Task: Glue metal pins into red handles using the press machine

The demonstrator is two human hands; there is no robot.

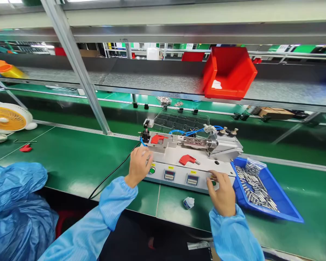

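A grey benchtop machine (176, 161) stands on the green bench, with two small counters on its front panel and a green button (152, 170) at each front corner. My left hand (138, 165) rests with curled fingers on the left corner, thumb beside the left green button. My right hand (222, 194) lies against the right front corner, its fingers over the right button. A loose red clip (187, 159) lies on the machine's top. Another red clip (157, 139) sits in the fixture behind. Both sleeves are light blue.
A blue tray (277, 195) of several small metal pins sits right of the machine. A small white bottle (188, 203) lies in front. A red bin (228, 72) stands on the shelf above. A fan (8, 117) and a crumpled blue garment (16, 203) are at left.
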